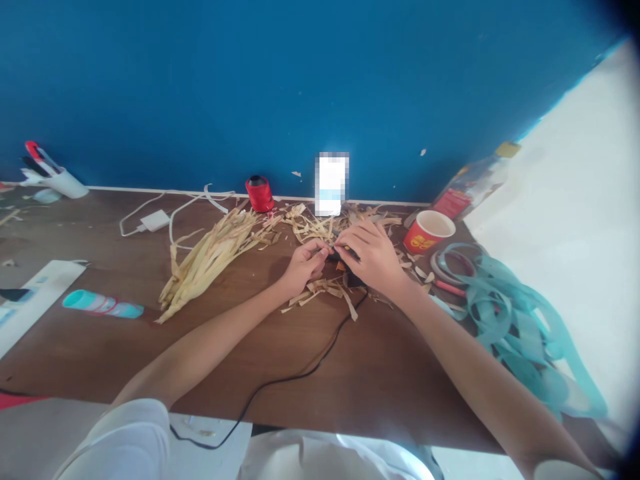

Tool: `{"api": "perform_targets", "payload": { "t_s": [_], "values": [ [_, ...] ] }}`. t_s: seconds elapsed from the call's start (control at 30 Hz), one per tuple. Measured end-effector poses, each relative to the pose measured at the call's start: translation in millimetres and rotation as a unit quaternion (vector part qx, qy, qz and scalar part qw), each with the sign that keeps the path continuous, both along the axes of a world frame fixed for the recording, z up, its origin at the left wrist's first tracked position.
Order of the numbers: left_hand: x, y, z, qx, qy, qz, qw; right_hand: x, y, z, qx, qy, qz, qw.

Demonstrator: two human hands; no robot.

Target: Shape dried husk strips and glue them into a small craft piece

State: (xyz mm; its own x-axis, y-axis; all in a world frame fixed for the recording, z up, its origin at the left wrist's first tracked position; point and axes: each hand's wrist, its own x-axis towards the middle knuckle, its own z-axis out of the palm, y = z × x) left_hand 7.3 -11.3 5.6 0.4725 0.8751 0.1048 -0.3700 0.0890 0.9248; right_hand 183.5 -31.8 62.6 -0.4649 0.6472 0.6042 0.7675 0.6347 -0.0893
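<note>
My left hand (303, 264) and my right hand (371, 257) meet above the desk, fingertips pinched close together. Something small sits between the fingertips, too small to make out. Beneath my right hand is a dark object (354, 276), mostly hidden, where a black cable (300, 375) runs down toward the desk's front edge. Torn strips of dried husk (325, 288) lie around and under both hands. To the left rests a bundle of long, pale dried corn husks (210, 263).
A bright phone (331, 185) leans against the blue wall. Beside it stands a red-wrapped roll (259, 195). On the right are a red paper cup (428, 233), a tilted bottle (463, 190) and tangled teal ribbon (520, 327). Leftward lie a white charger (155, 221) and a teal roll (103, 305).
</note>
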Motion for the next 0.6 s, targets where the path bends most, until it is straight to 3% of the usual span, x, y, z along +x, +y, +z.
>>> {"api": "perform_targets", "payload": {
  "t_s": [0.6],
  "values": [
    [0.1,-2.1,-0.8,0.010,0.030,0.026,0.999,-1.0,-0.5,-3.7,-0.021,0.032,-0.009,0.999]
  ]
}}
